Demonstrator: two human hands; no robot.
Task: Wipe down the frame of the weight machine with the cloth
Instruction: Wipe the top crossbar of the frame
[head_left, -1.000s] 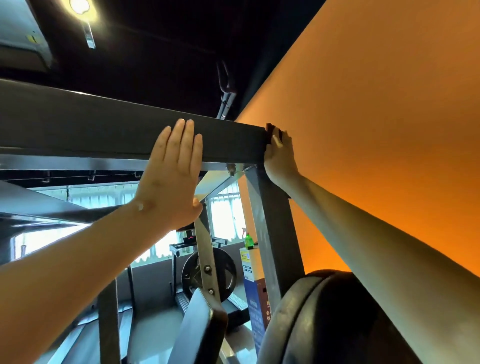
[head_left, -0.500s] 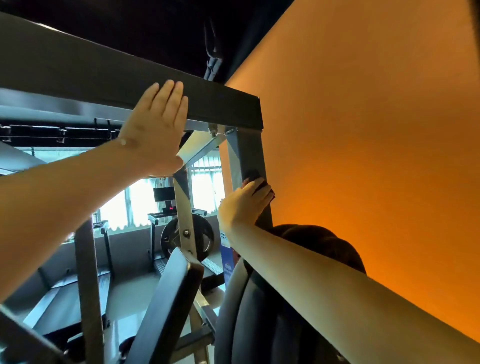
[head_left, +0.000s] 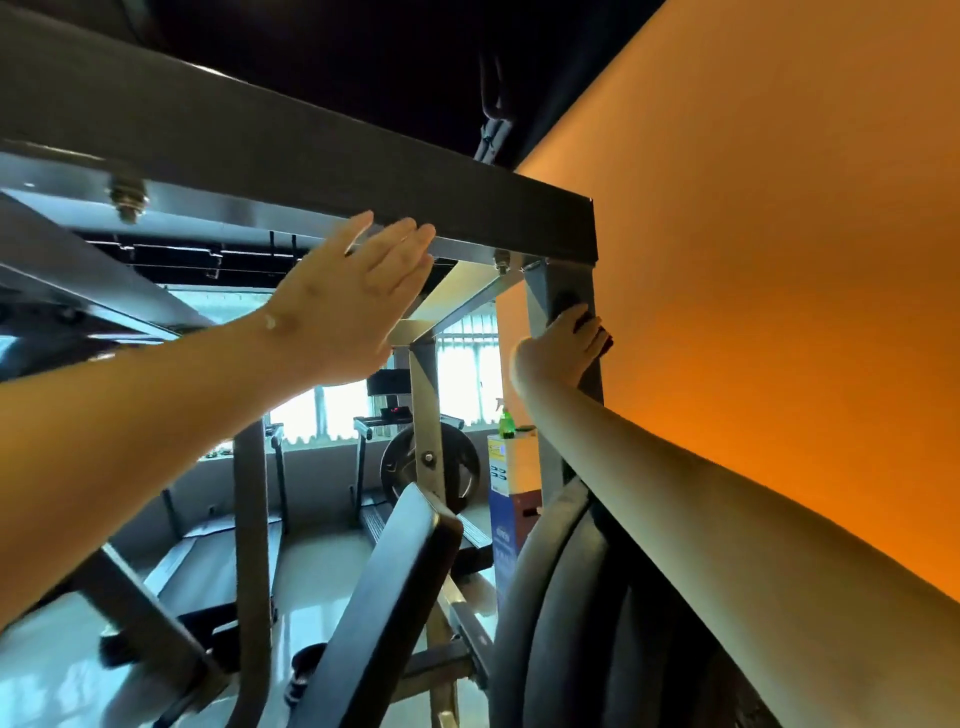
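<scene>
Up at left, our left grip (head_left: 358, 296) lies flat and wide against the top beam (head_left: 311, 140), bracing us. Rightward, our right grip (head_left: 566, 345) curls round the dark cloth (head_left: 569, 301) on the upright post (head_left: 540, 291). We'd press firmly there and overlap our strokes down the post.

A bright orange wall (head_left: 779, 249) rises on the right under a dark ceiling (head_left: 337, 47), while curtained windows (head_left: 467, 374) at the back light a glossy pale floor (head_left: 322, 582), treadmills (head_left: 388, 413) and a green bottle (head_left: 506, 423) standing on a blue-and-white box (head_left: 511, 467).
</scene>
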